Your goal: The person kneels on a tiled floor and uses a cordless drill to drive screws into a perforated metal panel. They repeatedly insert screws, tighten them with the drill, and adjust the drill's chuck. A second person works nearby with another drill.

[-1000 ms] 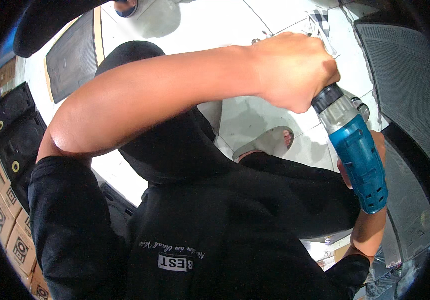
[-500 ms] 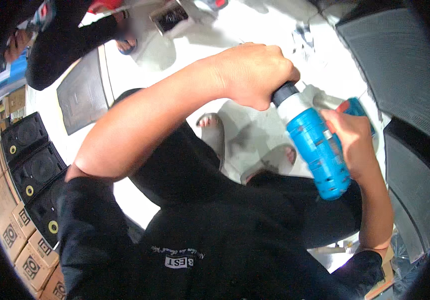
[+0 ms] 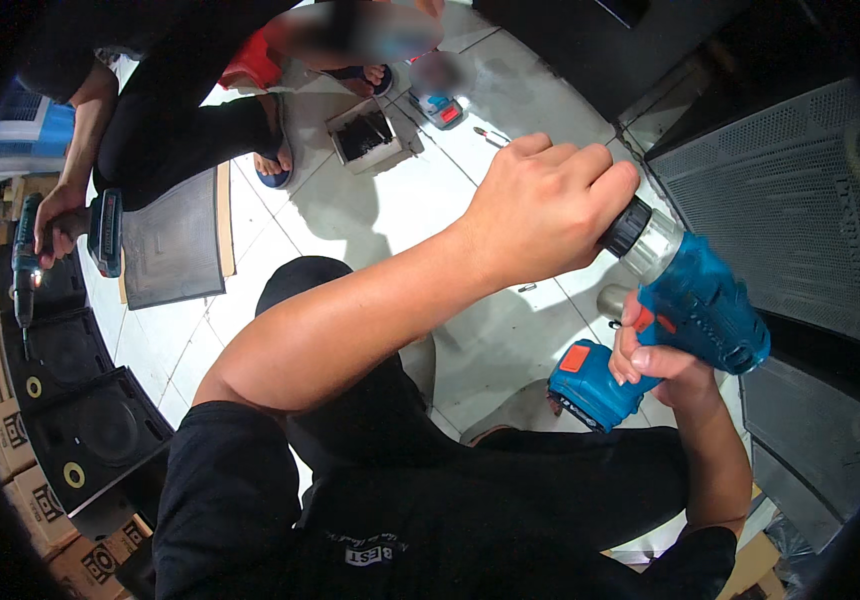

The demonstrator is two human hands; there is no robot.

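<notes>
I hold a blue cordless drill (image 3: 705,300) in front of me, on the right. My left hand (image 3: 555,205) is closed round the front of its black and silver chuck (image 3: 640,238). A thin metal tip (image 3: 490,134) shows beyond that fist, apparently a bit in line with the chuck; the fist hides the stretch between. Wrapped round the handle is my right hand (image 3: 670,370), close to the orange trigger. The drill's battery (image 3: 598,385) points toward my lap. A grey side handle (image 3: 610,298) juts from the drill near the right fingers.
To the left, a co-worker's hand (image 3: 55,225) grips another drill (image 3: 25,270). A mesh panel (image 3: 175,245), a box of dark small parts (image 3: 395,150) and a blue tool (image 3: 440,110) lie on the tiles. Speakers (image 3: 100,435) and cartons (image 3: 45,510) line the left; large grilles (image 3: 780,210) stand right.
The drill has rotated, bringing its battery and side handle into plainer sight. Both my hands stay on it. The view has shifted, and the co-worker's drill now shows at left.
</notes>
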